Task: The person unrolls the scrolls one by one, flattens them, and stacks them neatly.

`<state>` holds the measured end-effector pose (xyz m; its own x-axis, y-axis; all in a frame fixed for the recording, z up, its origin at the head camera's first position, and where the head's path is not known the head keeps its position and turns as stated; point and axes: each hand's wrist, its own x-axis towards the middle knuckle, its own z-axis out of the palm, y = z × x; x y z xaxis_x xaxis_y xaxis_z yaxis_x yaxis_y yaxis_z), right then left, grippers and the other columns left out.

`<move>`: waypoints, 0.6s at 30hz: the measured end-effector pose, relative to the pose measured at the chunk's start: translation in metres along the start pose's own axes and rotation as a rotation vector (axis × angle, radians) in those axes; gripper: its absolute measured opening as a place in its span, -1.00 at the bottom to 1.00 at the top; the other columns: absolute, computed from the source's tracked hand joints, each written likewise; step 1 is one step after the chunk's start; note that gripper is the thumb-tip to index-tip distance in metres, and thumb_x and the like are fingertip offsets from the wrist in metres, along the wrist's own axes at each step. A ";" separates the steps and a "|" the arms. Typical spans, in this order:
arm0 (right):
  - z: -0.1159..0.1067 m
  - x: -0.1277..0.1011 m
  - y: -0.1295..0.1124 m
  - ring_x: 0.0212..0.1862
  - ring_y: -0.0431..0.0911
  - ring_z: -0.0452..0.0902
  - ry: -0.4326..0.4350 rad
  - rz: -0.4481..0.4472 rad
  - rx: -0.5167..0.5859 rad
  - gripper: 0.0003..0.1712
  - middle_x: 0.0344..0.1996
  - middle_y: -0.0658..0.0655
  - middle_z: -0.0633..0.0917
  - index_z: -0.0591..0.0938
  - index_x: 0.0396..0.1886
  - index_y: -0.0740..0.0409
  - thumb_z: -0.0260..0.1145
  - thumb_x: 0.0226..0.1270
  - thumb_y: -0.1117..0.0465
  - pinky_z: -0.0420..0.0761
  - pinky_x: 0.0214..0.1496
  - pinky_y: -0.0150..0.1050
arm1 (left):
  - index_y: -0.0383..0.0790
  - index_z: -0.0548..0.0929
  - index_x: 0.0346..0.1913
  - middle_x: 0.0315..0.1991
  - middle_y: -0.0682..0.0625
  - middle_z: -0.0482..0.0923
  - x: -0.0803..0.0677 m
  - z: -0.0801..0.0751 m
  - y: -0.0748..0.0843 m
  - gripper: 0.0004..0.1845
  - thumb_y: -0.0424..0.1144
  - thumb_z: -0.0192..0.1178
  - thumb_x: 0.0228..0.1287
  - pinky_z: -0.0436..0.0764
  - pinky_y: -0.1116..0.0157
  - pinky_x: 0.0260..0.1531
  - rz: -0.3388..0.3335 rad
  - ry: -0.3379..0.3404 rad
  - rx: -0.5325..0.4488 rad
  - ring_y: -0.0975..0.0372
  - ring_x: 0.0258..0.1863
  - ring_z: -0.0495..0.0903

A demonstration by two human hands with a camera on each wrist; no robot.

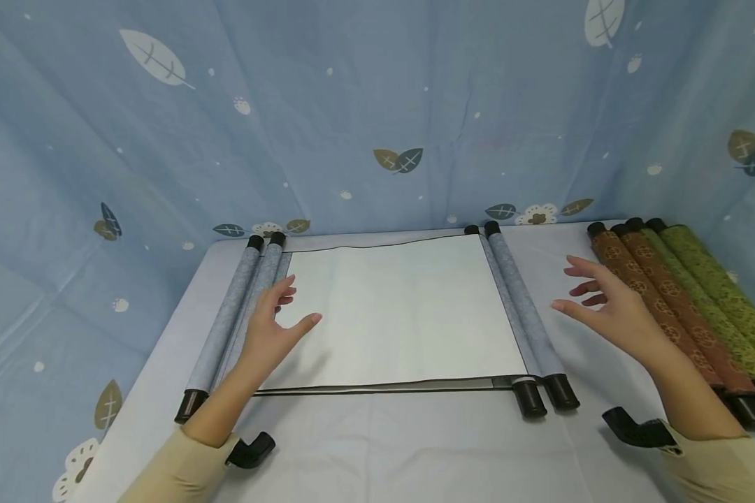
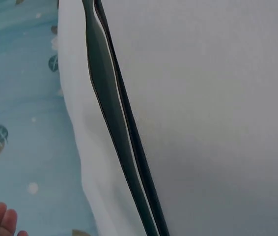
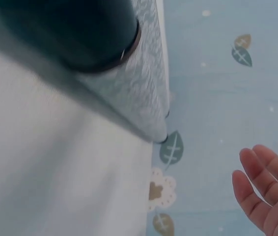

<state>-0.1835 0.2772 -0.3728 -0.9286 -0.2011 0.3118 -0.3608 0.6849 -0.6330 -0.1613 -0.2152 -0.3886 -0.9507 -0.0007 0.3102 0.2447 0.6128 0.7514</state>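
Sleeves [image 1: 179, 468], hands [image 1: 269, 340] near white scroll [image 1: 396, 314]

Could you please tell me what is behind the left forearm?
Parts of the inner left blue-grey scroll roll and white sheet show; the roll's near end is covered.

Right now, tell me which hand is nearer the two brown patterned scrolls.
Right: right hand just left of the scrolls; left hand farther away, by the left end of the white rectangular sheet.
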 end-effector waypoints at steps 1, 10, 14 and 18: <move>-0.002 -0.001 0.003 -0.19 -0.55 0.37 0.002 0.006 0.004 -0.13 0.13 0.15 0.50 0.25 0.42 0.08 0.43 0.14 0.21 0.40 -0.28 -0.63 | -0.21 0.24 0.39 0.13 -0.22 0.35 0.000 0.002 0.002 -0.18 -0.21 0.41 0.08 0.27 -0.01 0.14 0.006 -0.008 -0.002 -0.01 0.10 0.35; -0.023 -0.012 0.018 -0.18 -0.59 0.37 0.012 0.075 -0.020 -0.13 0.00 -0.46 0.33 0.23 0.44 0.05 0.43 0.15 0.20 0.36 -0.28 -0.68 | -0.12 0.29 0.37 0.15 -0.17 0.38 -0.001 0.025 0.023 -0.18 -0.16 0.44 0.03 0.34 -0.03 0.12 0.074 -0.067 -0.010 0.05 0.11 0.39; -0.033 -0.019 0.024 -0.19 -0.62 0.31 0.003 0.135 -0.045 -0.11 0.07 -0.12 0.43 0.17 0.47 0.00 0.39 0.20 0.15 0.36 -0.35 -0.63 | -0.07 0.31 0.36 0.16 -0.08 0.40 -0.005 0.040 0.029 -0.18 -0.08 0.44 0.02 0.39 -0.03 0.08 0.109 -0.116 0.027 0.10 0.12 0.40; -0.039 -0.025 0.030 -0.22 -0.65 0.25 0.006 0.175 -0.079 -0.07 0.15 0.33 0.40 0.11 0.48 0.06 0.38 0.21 0.11 0.35 -0.41 -0.61 | -0.05 0.33 0.35 0.14 -0.05 0.41 -0.006 0.053 0.034 -0.19 -0.07 0.44 0.01 0.42 -0.04 0.05 0.120 -0.150 0.002 0.11 0.11 0.41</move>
<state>-0.1675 0.3299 -0.3722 -0.9760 -0.0706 0.2061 -0.1861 0.7622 -0.6201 -0.1572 -0.1523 -0.3962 -0.9326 0.1896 0.3071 0.3575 0.6030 0.7132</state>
